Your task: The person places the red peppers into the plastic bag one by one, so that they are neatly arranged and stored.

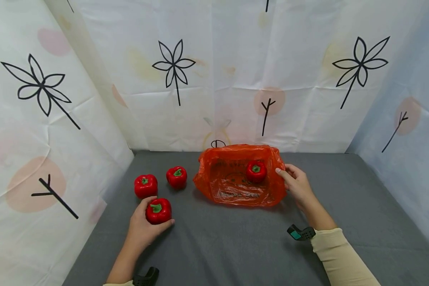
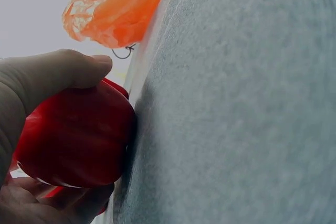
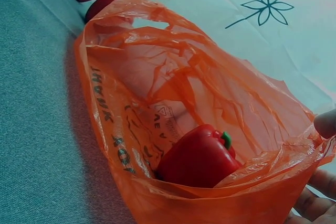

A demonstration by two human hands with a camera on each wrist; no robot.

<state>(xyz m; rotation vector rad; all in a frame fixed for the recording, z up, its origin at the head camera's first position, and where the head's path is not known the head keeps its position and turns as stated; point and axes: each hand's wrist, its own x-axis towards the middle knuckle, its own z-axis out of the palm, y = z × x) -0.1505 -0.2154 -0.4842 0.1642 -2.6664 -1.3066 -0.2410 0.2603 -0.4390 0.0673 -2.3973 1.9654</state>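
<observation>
My left hand (image 1: 142, 225) grips a red bell pepper (image 1: 159, 211) at the table's left, thumb on one side and fingers on the other. In the left wrist view this pepper (image 2: 79, 135) sits close against the grey cloth. My right hand (image 1: 297, 183) pinches the right edge of an orange plastic bag (image 1: 221, 194), thumb inside and fingers outside. The bag's mouth gapes, and one bell pepper (image 3: 199, 156) lies in it, green stem showing. Behind the left hand stand two more peppers, a left one (image 1: 145, 186) and a right one (image 1: 176, 177).
Grey cloth (image 1: 214, 246) covers the table. White sheets printed with flowers (image 1: 173, 64) close off the back and both sides. A dark wrist device (image 1: 301, 232) sits by the right sleeve (image 1: 339, 254), another (image 1: 146, 277) at the left wrist.
</observation>
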